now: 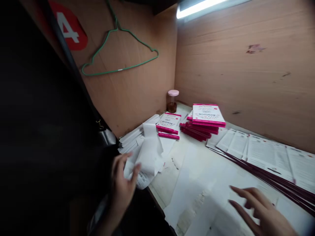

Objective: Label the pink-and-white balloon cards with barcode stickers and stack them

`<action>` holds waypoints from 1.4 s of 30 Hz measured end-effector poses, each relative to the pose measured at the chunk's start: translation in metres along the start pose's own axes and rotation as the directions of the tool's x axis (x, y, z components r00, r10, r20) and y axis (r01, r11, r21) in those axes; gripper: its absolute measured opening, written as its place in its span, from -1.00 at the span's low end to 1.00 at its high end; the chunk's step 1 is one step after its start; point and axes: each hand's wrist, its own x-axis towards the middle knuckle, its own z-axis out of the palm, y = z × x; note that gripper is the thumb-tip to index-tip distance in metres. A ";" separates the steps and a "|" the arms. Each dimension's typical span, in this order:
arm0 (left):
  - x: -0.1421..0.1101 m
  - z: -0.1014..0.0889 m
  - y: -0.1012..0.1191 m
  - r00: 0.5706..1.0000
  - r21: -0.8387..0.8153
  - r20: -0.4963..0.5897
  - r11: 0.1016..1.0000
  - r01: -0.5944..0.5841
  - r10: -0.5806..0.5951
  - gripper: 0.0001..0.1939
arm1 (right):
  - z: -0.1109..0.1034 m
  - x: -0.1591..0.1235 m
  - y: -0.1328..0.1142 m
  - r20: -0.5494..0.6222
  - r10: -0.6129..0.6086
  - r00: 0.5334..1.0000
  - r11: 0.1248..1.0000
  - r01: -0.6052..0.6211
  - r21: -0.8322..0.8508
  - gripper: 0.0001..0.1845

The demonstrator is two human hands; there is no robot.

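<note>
My left hand (124, 183) is at the table's left edge, its thumb and fingers apart. Just beyond its fingertips lies a curled strip of white paper (150, 152) with a printed barcode near the bottom; I cannot tell whether the hand touches it. Over the near right part of the table hovers my right hand (263, 206), fingers stretched out and apart, nothing between them. White sheets (197, 196) lie flat on the surface under and beside it. Both hands are slightly blurred.
Pink-edged packs form a tall stack (208, 114) and a smaller stack (169, 123) at the back. Printed leaflets (265, 154) overlap along the right wall. In the corner stands a pink-lidded jar (173, 100). A green hanger (120, 68) hangs on the left wall.
</note>
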 end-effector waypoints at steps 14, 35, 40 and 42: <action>0.128 0.055 -0.019 0.779 -0.495 0.624 0.739 0.457 -0.063 -0.60 | 0.118 0.126 -0.170 0.056 -0.124 0.991 0.831 0.073 0.551 -0.76; 0.170 0.094 0.044 0.819 -0.779 0.544 0.470 0.414 0.181 -0.75 | 0.057 0.203 -0.180 -0.448 -0.319 0.835 0.827 0.476 0.298 -0.77; 0.168 0.094 0.050 0.800 -0.747 0.576 0.507 0.431 0.168 -0.75 | 0.056 0.203 -0.182 -0.566 -0.392 0.725 0.851 0.520 0.076 -0.79; 0.167 0.095 0.052 0.799 -0.742 0.580 0.508 0.438 0.159 -0.76 | 0.056 0.203 -0.181 -0.571 -0.412 0.710 0.855 0.518 0.027 -0.76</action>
